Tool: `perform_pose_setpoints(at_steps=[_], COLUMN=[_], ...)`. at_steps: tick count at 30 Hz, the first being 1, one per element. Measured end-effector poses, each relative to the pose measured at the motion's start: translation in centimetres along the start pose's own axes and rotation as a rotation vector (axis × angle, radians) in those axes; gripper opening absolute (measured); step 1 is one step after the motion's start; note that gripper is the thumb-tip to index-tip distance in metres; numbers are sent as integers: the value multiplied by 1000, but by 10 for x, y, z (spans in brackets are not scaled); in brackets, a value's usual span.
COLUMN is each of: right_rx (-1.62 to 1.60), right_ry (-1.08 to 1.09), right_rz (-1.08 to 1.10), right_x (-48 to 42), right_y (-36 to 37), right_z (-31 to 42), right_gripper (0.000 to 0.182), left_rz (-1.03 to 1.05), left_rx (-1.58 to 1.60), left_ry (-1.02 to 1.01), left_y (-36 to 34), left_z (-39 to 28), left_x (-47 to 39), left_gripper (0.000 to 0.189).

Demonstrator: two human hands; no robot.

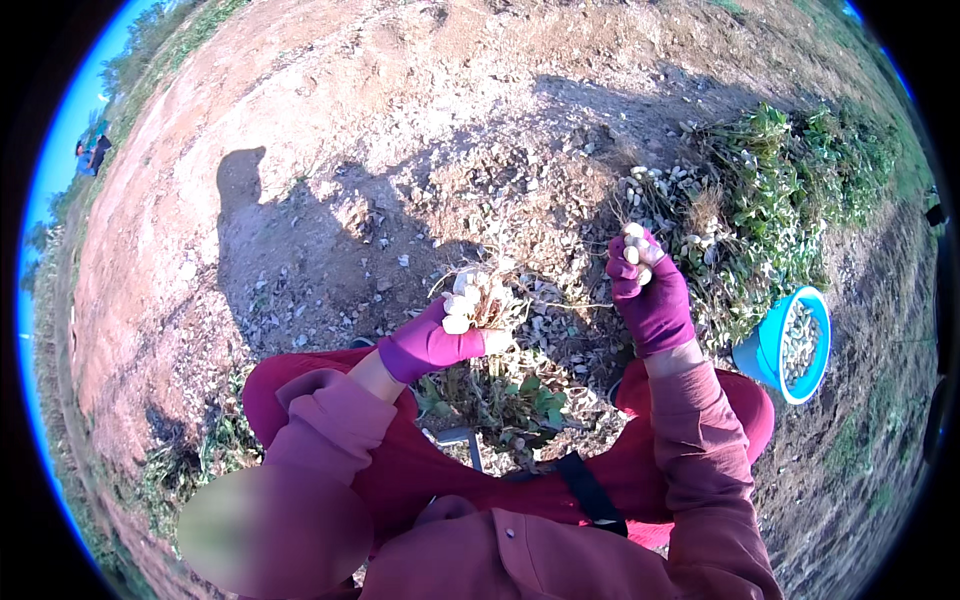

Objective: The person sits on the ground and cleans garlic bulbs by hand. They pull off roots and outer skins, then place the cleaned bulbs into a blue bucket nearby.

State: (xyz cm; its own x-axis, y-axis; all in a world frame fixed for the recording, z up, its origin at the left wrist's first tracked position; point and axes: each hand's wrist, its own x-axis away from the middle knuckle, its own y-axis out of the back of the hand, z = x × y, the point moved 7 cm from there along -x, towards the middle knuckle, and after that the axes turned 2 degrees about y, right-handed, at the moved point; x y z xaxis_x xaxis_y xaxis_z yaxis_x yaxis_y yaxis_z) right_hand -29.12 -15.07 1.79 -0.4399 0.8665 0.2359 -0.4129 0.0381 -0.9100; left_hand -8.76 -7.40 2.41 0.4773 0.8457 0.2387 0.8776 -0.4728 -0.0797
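My left hand (431, 341), in a purple fingerless glove, grips a bunch of peanut plants by the root end. Pale peanut pods (461, 304) and thin roots stick up above the thumb, and green leaves (536, 401) hang below, between my knees. My right hand (651, 296), gloved alike, is raised to the right and closed around several loose peanut pods (634, 251). A thin root strand (574, 305) stretches between the two hands. Just beyond the right hand lie more pods (667, 184), still on their plants.
A blue bucket (765, 352) holding peanut pods leans at my right knee. A heap of pulled peanut plants (787, 172) spreads at the upper right. Dry leaf litter (502, 180) covers the soil ahead. More plants (195, 457) lie at left. A distant person (91, 155) appears far left.
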Motion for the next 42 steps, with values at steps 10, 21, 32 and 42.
perform_pose_setpoints(at_steps=[10, 21, 32, 42], right_rx=[335, 1021, 795, 301], right_ry=[-299, -240, 285, -199], right_rz=[-25, 186, -288, 40], right_x=[17, 33, 25, 21], right_y=[7, -11, -12, 1], right_z=[-70, -61, -10, -48], right_gripper=[32, 43, 15, 21], left_rz=[189, 228, 178, 178], left_rx=[-50, 9, -193, -16], left_ry=[36, 117, 23, -111], left_y=[-27, -38, -37, -33], left_z=[-1, 12, 1, 1], left_x=[0, 2, -4, 4], left_gripper=[35, 39, 29, 29])
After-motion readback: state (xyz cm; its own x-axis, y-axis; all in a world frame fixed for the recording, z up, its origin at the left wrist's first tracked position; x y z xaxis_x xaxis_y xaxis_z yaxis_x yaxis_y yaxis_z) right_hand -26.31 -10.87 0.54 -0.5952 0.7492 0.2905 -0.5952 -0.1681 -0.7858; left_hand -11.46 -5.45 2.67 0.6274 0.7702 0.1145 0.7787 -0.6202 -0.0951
